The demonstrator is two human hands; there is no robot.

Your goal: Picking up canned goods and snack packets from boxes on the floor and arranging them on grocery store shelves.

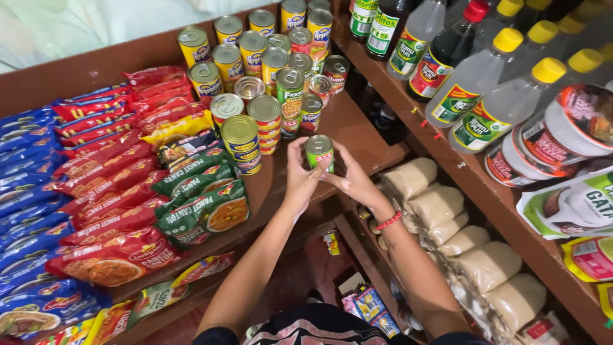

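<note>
While both hands wrap it, the small green-labelled tin can sits upright between left hand and right hand, fingers clamped round its sides, just above the brown wooden shelf near edge.

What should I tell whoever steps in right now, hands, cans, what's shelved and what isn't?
Left hand and right hand: both grip one small can, held upright just above the front edge of the brown shelf.
Done: rows of cans stand at the back of that shelf; noodle packets lie stacked to the left.
Left: the held can is not yet set down; bare shelf lies right behind it.
Nearby: bottles on the right shelf, bagged goods on the shelf below.
</note>
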